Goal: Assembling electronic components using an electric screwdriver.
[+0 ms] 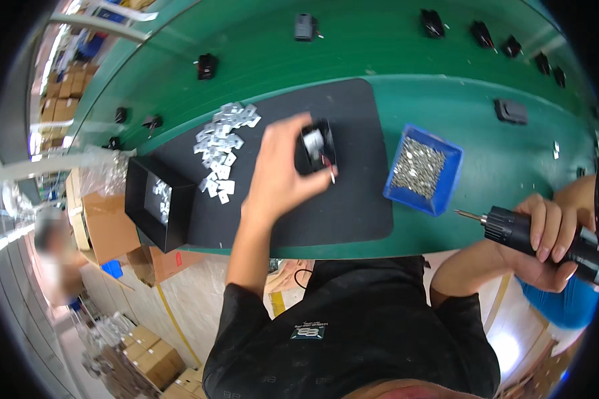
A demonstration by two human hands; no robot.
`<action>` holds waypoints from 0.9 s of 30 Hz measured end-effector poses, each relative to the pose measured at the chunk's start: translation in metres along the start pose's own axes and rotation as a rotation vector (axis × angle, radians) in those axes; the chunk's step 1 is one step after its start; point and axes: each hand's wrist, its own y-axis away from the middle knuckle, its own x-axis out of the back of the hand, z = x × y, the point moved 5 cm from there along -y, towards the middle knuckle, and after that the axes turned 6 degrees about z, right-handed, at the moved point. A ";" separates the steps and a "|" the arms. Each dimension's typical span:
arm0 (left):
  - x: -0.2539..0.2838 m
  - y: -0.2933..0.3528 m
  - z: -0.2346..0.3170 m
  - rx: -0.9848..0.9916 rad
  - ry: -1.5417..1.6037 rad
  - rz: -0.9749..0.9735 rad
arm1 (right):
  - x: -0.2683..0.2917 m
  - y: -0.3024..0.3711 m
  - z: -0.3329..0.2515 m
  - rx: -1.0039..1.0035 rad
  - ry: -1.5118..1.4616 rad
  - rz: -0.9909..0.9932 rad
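Observation:
My left hand point(279, 163) is closed around a small black plastic housing point(323, 130) on the black mat point(343, 216), its thumb and fingers on either side. A pale piece and a short red and white wire show inside the housing. Motion blurs this hand a little. At the right, my right hand point(549, 236) grips a black electric screwdriver point(506, 228), held off the housing with its bit pointing left. Between the two hands stands a blue tray point(449, 179) of small metal screws point(417, 167).
Many small metal plates point(218, 147) lie loose left of my left hand. A black bin point(181, 209) with more plates stands at the mat's left edge. Black housings point(304, 28) sit along the green far surface, and another grey-black one point(511, 112) lies beyond the tray. Someone's arm point(576, 196) shows at far right.

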 end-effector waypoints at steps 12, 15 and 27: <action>0.077 -0.112 -0.268 0.447 -0.576 0.447 | 0.026 0.051 -0.025 0.076 0.349 0.158; 0.086 -0.099 -0.305 0.423 -0.504 0.351 | 0.032 0.048 -0.020 0.042 0.386 0.172; -0.010 0.058 -0.033 0.339 -0.452 0.094 | 0.036 0.048 0.005 -0.032 0.365 0.141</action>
